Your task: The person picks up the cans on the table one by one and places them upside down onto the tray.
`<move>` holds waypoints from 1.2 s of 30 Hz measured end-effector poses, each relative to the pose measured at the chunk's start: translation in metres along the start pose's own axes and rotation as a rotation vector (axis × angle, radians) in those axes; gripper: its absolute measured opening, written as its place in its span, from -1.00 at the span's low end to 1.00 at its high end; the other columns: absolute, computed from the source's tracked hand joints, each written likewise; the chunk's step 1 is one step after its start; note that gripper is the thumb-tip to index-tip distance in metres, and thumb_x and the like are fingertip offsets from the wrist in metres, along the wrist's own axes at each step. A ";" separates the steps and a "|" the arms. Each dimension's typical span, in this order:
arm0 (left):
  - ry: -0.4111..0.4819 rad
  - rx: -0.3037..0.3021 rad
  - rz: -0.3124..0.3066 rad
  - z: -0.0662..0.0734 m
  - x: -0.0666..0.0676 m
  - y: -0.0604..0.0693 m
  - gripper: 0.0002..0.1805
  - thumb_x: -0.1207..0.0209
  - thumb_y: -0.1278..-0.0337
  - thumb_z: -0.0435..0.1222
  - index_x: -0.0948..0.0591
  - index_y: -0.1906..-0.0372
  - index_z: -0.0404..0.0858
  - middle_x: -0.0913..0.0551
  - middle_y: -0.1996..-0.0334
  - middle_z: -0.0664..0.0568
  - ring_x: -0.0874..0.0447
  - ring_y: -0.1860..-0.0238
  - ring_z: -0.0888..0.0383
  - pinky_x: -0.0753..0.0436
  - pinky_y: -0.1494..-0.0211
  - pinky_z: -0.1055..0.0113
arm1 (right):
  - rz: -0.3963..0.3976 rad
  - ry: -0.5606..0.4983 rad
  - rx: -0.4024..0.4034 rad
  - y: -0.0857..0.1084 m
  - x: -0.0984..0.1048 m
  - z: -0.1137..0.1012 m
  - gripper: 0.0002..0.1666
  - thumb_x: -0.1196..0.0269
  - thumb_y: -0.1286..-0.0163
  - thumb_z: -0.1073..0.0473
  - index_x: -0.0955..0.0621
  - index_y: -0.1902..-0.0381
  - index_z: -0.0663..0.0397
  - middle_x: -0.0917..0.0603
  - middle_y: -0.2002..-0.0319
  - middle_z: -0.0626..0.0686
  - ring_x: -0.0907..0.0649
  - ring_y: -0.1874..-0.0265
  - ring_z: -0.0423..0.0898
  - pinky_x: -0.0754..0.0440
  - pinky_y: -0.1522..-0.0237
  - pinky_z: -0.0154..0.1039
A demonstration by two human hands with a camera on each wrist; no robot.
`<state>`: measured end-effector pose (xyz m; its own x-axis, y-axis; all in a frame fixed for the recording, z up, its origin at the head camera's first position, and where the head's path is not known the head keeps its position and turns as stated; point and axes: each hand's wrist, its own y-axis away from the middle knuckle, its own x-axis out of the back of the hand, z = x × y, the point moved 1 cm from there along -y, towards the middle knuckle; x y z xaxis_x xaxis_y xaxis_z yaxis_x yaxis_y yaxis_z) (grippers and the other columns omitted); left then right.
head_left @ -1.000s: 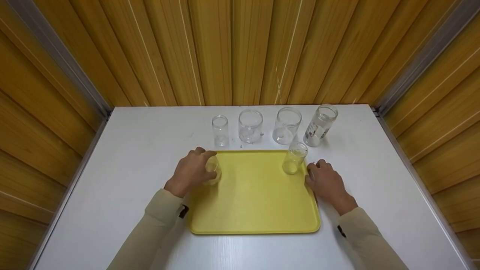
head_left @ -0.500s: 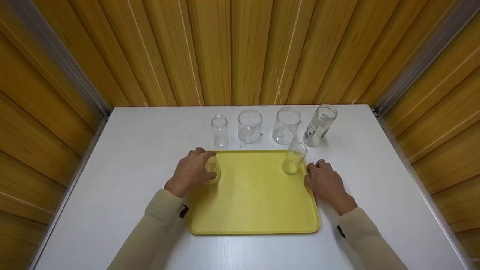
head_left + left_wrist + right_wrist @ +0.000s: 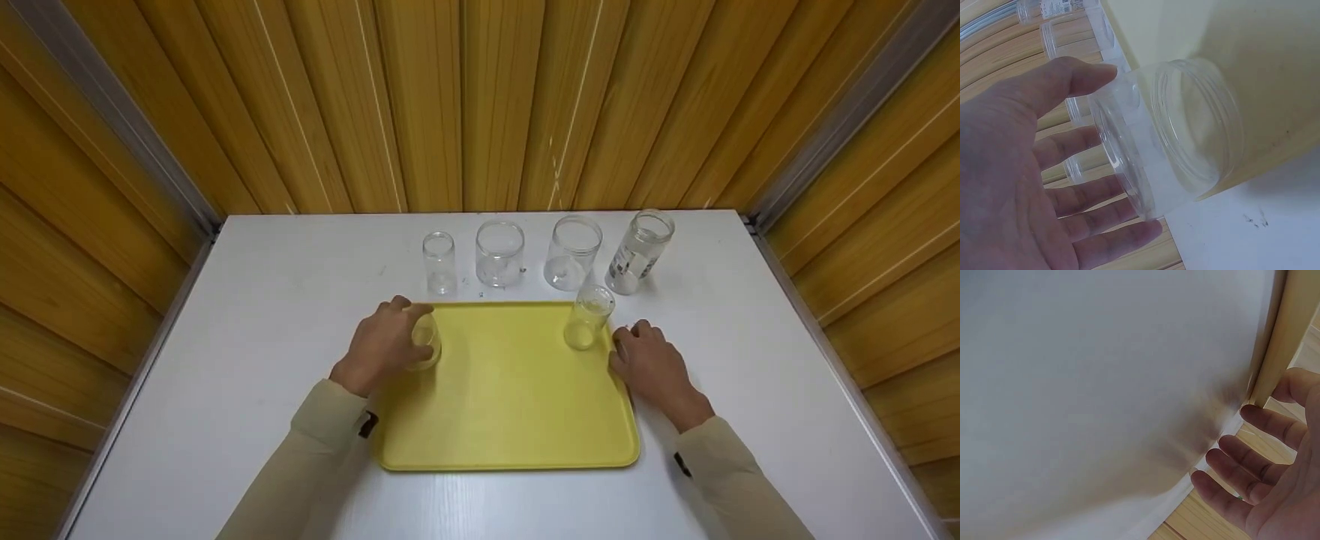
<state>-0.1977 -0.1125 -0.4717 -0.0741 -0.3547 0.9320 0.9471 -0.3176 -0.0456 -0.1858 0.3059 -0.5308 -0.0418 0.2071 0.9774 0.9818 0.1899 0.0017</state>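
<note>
My left hand holds a clear, wide jar at the back left corner of the yellow tray. In the left wrist view the jar is turned over, its threaded mouth towards the tray. The thumb and fingers spread around its upper end. At the tray's right edge rests my right hand. In the right wrist view its thumb and index finger touch or nearly touch the tray edge, the other fingers extended beside it. Near that hand, a narrow clear glass jar stands at the tray's back right corner.
Behind the tray a row stands on the white table: a slim jar, a wide jar, another wide jar and a tall labelled jar. Wood-patterned panels enclose the back and sides.
</note>
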 end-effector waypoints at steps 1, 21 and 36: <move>-0.001 0.001 0.000 0.000 0.000 0.000 -0.36 -0.46 -0.05 -0.22 -0.68 -0.31 -0.22 -0.65 -0.15 -0.28 -0.67 -0.08 -0.26 -0.73 0.07 -0.15 | 0.000 0.001 0.001 0.000 0.000 0.000 -0.60 -0.24 -0.53 0.11 -0.63 -0.15 0.29 -0.54 0.00 0.31 -0.58 0.08 0.27 -0.65 0.20 0.25; -0.039 -0.042 0.017 -0.001 -0.004 0.000 -0.38 -0.46 -0.08 -0.24 -0.68 -0.31 -0.22 -0.62 -0.20 -0.31 -0.63 -0.12 -0.29 -0.75 0.17 -0.15 | 0.014 -0.012 0.004 0.000 -0.004 0.002 -0.59 -0.24 -0.52 0.09 -0.65 -0.16 0.27 -0.55 -0.01 0.32 -0.60 0.07 0.27 -0.67 0.20 0.26; -0.041 -0.053 0.015 0.001 -0.008 -0.003 -0.39 -0.49 -0.11 -0.24 -0.67 -0.30 -0.26 -0.59 -0.24 -0.35 -0.60 -0.19 -0.32 -0.74 0.08 -0.18 | 0.016 -0.006 -0.001 0.000 -0.001 0.001 -0.59 -0.25 -0.52 0.10 -0.64 -0.16 0.28 -0.55 -0.02 0.34 -0.60 0.04 0.30 -0.66 0.19 0.27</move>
<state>-0.1998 -0.1079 -0.4787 -0.0461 -0.3241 0.9449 0.9302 -0.3588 -0.0777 -0.1860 0.3067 -0.5324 -0.0274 0.2161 0.9760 0.9825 0.1858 -0.0136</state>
